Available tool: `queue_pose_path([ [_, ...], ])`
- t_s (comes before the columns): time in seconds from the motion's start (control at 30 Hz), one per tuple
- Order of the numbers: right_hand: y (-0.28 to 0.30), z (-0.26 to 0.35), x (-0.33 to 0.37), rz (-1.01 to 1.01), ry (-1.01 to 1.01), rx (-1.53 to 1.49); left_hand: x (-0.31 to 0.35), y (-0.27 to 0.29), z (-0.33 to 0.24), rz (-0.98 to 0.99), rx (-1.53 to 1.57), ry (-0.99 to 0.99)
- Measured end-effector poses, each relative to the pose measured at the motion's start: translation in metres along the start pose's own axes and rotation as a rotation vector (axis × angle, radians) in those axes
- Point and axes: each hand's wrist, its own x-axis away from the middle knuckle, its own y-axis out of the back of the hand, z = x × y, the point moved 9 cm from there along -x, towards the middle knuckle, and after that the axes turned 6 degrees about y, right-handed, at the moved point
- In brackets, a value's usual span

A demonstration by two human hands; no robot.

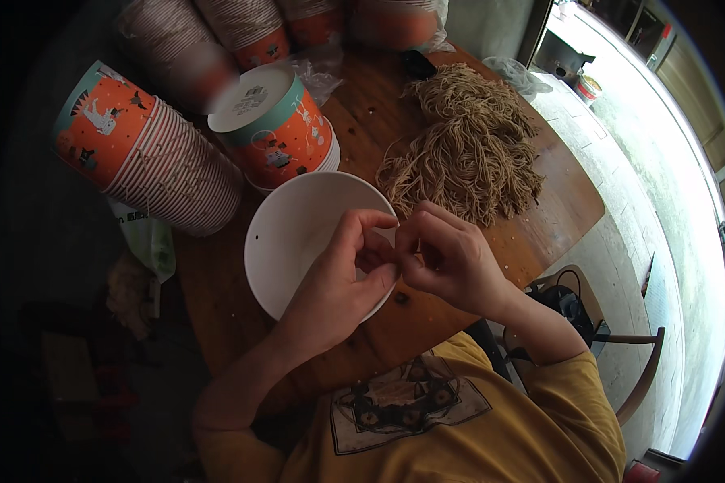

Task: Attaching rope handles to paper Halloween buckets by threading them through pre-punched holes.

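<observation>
A white paper bucket (275, 241) stands mouth up on the wooden table, with a small dark hole in its left wall. Over its right rim, my left hand (348, 270) curls its fingers and thumb toward my right hand. Beside it, just past the rim, my right hand (453, 256) is pinched closed. Their fingertips meet, and whatever lies between them is too small or hidden to make out. Beyond the right hand lies a heap of thin beige cords (479, 145), tangled and looped, close to the bucket's right side.
An upside-down stack of orange and teal paper buckets (278, 133) stands behind the white one. A tall nested stack (157, 153) leans at left. More wrapped stacks (242, 32) line the back. A wooden chair (640, 378) holding a black bag (560, 310) stands right of the table (568, 197).
</observation>
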Motion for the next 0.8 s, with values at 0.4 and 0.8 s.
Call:
queue_pose_path([
  [0.4, -0.010, -0.041, 0.011, -0.121, -0.339, -0.807, 0.002, 0.001, 0.005, -0.005, 0.030, 0.048],
  [0.8, 0.003, -0.023, 0.004, -0.029, -0.334, -0.737, 0.009, -0.005, -0.011, -0.079, -0.382, -0.014],
])
